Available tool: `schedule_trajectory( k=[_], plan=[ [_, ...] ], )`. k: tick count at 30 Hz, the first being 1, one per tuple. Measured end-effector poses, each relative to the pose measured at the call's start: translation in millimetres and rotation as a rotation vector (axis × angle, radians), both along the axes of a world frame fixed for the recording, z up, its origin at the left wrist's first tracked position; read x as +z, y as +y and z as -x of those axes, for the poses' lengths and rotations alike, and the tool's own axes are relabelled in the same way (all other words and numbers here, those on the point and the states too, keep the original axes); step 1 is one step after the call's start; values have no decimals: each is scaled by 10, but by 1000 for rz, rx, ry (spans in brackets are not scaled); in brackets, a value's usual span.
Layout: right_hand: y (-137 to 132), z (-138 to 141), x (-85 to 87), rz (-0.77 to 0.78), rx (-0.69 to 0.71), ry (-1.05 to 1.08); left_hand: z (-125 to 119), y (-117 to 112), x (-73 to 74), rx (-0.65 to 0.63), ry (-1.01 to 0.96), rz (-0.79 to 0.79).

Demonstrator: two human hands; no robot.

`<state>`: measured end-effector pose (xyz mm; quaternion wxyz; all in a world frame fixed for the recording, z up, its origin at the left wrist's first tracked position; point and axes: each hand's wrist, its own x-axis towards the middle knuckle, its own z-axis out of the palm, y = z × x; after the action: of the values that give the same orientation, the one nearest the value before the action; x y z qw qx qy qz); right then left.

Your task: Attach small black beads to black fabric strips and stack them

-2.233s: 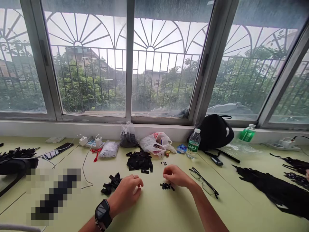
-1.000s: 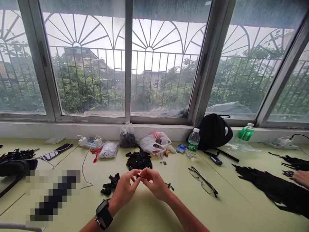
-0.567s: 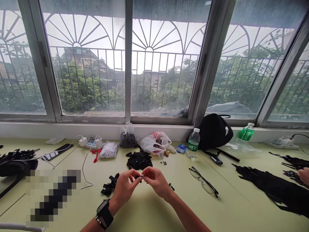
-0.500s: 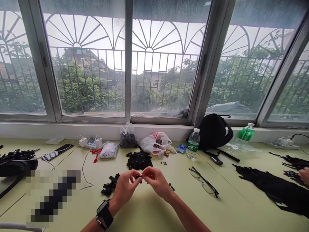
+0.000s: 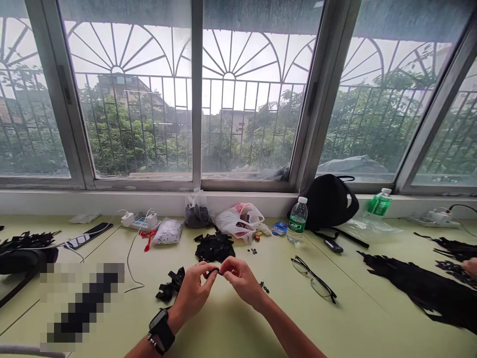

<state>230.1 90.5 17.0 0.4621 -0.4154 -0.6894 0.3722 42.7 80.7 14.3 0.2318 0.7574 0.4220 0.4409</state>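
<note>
Pale-green desk [image 5: 238, 323] under barred window [image 5: 130, 124]: both hands pinching one small black piece

Near edge of desk out of frame below, forearms angling in from there. L hand [image 5: 192, 286] and R hand [image 5: 242, 281] raised and close together mid-desk, wrists bent inward. Grip on both: narrow pinch, fingertips [image 5: 207, 269] meeting on small black piece [image 5: 213, 271], piece btwn the hands and mostly hidden by fingers. Black smartwatch [image 5: 161, 323] + beaded bracelet [image 5: 153, 343] on L wrist.

Black fabric strips [image 5: 170, 284] just beside L hand. Heap of black fabric pieces [image 5: 214, 247] just behind both hands. Small black bits [image 5: 264, 287] just right of R hand, glasses [image 5: 313, 279] further right.

Back edge of desk against white sill [image 5: 112, 203]. Along it: clear plastic bag [image 5: 197, 211] w/ dark pieces inside, white plastic carrier bag [image 5: 238, 221], contents hard to make out, water bottle [image 5: 297, 220]. Far right, co-worker's hand [image 5: 470, 267] at black fringed strips [image 5: 417, 288], well apart.
</note>
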Motion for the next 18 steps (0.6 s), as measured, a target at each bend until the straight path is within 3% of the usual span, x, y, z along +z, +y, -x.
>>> schedule_trajectory(
  k=[15,18],
  plan=[
    [17,2,-43,-30,-20,-21,-4,-32,17,-19,56,22],
    [-19,2,-23,-116,-67,-92,-5,-34,16,-12,57,19]
  ],
)
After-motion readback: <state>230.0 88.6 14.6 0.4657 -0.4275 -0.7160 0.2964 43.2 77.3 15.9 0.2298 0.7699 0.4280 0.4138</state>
